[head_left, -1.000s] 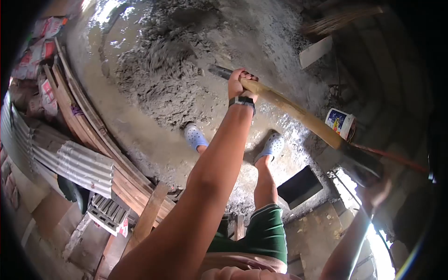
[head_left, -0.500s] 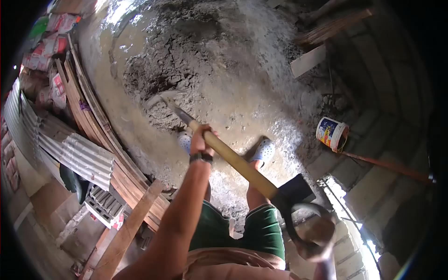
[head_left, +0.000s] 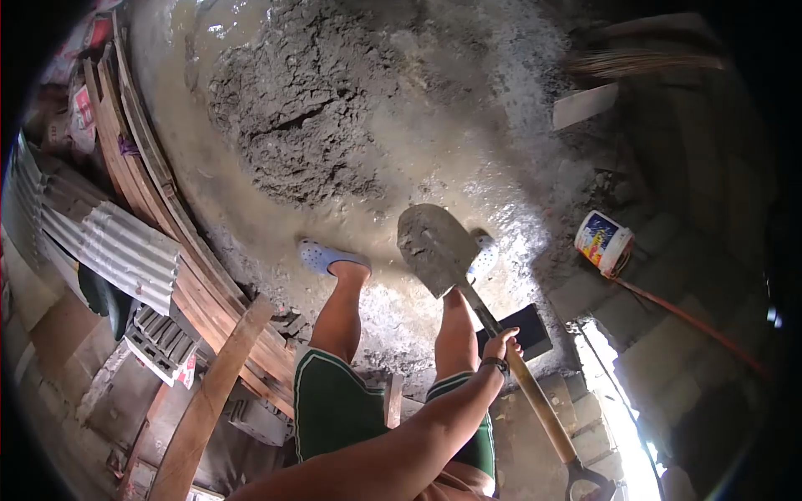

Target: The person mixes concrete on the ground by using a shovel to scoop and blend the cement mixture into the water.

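Note:
My left hand [head_left: 501, 344], with a dark band at the wrist, is wrapped round the shaft of a shovel [head_left: 535, 392]. The shovel slants from upper left to lower right across my right leg. Its rounded blade [head_left: 436, 242] is smeared with grey wet mix and hangs by my right foot, apart from the heap. At the bottom edge the black D-shaped grip [head_left: 589, 483] shows in part, and my right hand is out of sight. Ahead lies a heap of wet grey mortar [head_left: 301, 108] with a crack across it.
Long wooden planks [head_left: 154, 192] and corrugated metal sheet [head_left: 109, 242] lie on the left. A white paint bucket [head_left: 603, 244] is on the right, near a dark rectangular object [head_left: 526, 330]. Blue clogs [head_left: 322, 255] are on my feet, on wet floor.
The shovel blade has come away from the heap's near edge and swung right, toward my right foot. My left hand has moved right and down with the shaft; my right hand has left the view.

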`<state>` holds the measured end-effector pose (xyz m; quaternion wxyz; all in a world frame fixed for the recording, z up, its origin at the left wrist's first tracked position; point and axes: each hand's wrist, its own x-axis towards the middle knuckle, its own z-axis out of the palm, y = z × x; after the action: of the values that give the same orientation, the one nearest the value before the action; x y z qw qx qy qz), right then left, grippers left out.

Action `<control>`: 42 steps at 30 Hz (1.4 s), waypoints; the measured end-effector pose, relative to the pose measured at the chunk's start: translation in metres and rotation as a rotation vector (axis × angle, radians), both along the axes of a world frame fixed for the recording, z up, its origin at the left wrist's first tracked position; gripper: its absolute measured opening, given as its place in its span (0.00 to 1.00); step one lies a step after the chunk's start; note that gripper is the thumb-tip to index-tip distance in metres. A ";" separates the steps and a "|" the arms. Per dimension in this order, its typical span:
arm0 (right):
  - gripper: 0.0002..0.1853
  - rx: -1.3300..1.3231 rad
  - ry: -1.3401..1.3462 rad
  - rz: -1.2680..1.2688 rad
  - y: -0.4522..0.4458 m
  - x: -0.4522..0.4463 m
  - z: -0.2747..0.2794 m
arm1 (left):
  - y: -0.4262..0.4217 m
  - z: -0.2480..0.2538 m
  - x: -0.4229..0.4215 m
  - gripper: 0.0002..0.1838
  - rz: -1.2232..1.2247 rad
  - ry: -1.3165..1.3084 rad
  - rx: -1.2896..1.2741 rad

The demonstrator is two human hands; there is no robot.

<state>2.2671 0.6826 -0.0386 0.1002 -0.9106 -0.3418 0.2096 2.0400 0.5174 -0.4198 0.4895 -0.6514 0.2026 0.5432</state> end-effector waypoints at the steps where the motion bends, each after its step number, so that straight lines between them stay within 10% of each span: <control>1: 0.17 -0.030 -0.015 0.016 0.002 0.008 -0.020 | -0.015 -0.017 -0.007 0.13 -0.097 0.073 -0.028; 4: 0.17 -0.171 0.074 0.141 -0.005 0.012 -0.136 | -0.110 -0.202 -0.029 0.19 -0.278 0.591 0.080; 7: 0.12 -0.260 0.362 0.117 -0.078 -0.143 -0.255 | -0.220 -0.235 -0.199 0.09 -0.280 0.774 -0.026; 11: 0.11 -0.209 0.619 0.145 -0.122 -0.224 -0.301 | -0.265 -0.229 -0.312 0.06 -1.190 1.281 -0.152; 13: 0.11 -0.243 0.618 0.106 -0.126 -0.209 -0.289 | -0.272 -0.215 -0.292 0.11 -0.208 0.511 -0.191; 20: 0.09 -0.065 0.676 0.423 -0.069 -0.227 -0.206 | -0.191 -0.056 -0.340 0.15 0.086 0.602 -0.350; 24: 0.06 0.205 0.758 1.252 -0.017 -0.281 -0.099 | -0.151 0.036 -0.408 0.12 0.755 0.706 0.342; 26: 0.05 0.150 1.114 1.520 -0.005 -0.298 -0.065 | -0.136 0.053 -0.425 0.10 0.777 0.801 0.415; 28: 0.11 0.338 0.652 2.090 -0.002 -0.309 -0.070 | -0.125 0.034 -0.430 0.08 0.798 0.902 0.502; 31: 0.16 -0.243 0.402 2.375 0.002 -0.261 -0.126 | -0.125 -0.025 -0.389 0.07 0.077 0.808 -0.206; 36: 0.19 -0.370 0.699 1.838 0.040 -0.186 -0.078 | -0.048 0.081 -0.313 0.12 0.122 0.686 -0.129; 37: 0.18 -0.475 0.831 1.328 0.038 -0.170 -0.057 | -0.044 0.088 -0.309 0.14 0.178 0.709 -0.096; 40: 0.18 -0.235 0.997 0.329 0.015 -0.112 -0.040 | -0.043 -0.021 -0.278 0.11 0.444 0.672 -0.022; 42: 0.17 -0.209 0.680 -0.001 0.004 -0.076 -0.027 | -0.033 -0.061 -0.208 0.11 -0.012 0.509 0.051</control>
<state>2.1911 0.6868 -0.0653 0.1147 -0.7941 -0.2652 0.5347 1.8316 0.4845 -0.4806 0.4422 -0.4801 0.3091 0.6917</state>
